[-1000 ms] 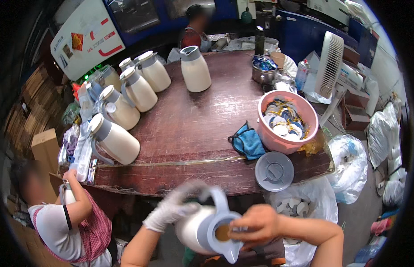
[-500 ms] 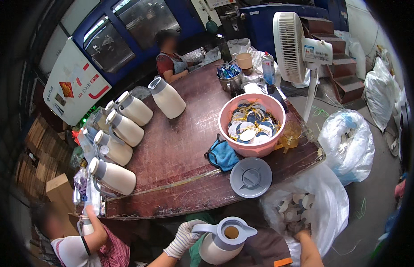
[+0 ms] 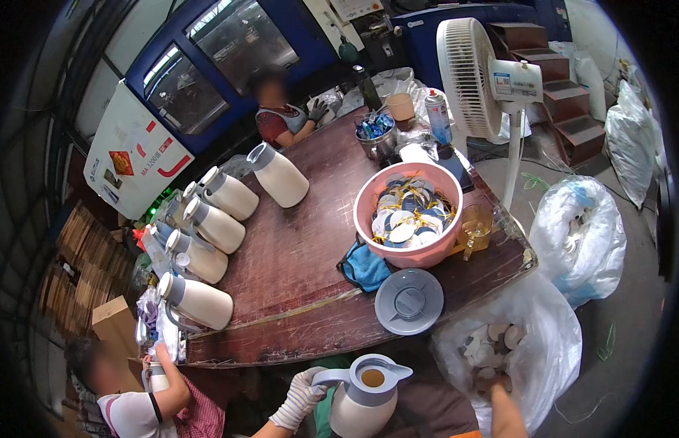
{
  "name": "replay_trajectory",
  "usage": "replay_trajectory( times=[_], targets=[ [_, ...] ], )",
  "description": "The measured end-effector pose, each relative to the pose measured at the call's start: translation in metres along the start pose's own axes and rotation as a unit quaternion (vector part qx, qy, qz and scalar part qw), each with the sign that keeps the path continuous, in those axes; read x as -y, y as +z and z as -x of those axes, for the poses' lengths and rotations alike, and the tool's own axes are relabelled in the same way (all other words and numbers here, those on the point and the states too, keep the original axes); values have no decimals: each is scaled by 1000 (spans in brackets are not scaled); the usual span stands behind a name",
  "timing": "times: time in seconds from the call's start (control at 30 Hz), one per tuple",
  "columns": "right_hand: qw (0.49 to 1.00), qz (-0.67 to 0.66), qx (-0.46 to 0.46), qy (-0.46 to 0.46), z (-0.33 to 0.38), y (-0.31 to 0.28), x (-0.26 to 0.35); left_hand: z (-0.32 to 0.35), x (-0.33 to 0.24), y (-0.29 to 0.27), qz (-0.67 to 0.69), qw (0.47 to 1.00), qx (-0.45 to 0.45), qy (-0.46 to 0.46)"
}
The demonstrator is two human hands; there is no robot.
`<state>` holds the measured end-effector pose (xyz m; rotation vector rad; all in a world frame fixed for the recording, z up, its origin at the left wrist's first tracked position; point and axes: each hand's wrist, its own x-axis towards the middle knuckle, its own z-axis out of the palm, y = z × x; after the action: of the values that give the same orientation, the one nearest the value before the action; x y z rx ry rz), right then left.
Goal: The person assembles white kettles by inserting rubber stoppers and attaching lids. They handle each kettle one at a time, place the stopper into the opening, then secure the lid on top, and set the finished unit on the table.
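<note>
One gloved left hand [image 3: 300,401] holds a jug [image 3: 363,414], fingers curled around its handle [image 3: 330,376]; the right hand [image 3: 494,385] reaches among discs [image 3: 487,352] in a plastic bag [image 3: 555,347], fingers unclear.

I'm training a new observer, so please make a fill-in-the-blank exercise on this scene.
The left hand, in a striped glove, grips the jug by its ____.
Gloved or bare, the right hand inside the plastic bag is ____.
The tub on the table is coloured ____.

Missing: handle; bare; pink.
</note>
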<state>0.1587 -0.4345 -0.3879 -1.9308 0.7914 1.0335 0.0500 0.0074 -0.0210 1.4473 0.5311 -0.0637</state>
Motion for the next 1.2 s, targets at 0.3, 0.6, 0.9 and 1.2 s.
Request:
replay_trajectory(
  times=[0.3,0.6,0.9,1.2],
  targets=[
    [978,193,-35,-71,-9,66,6,0,0,6,-68,998,-16,6],
    [966,-7,-115,-234,45,-5,29,19,-8,-6,-49,994,-40,86],
    [760,-295,230,-532,317,-7,199,33,-12,25,-158,985,-1,67],
    [816,-111,355,-442,365,23,221,63,-8,17,-203,974,-33,97]
  ],
)
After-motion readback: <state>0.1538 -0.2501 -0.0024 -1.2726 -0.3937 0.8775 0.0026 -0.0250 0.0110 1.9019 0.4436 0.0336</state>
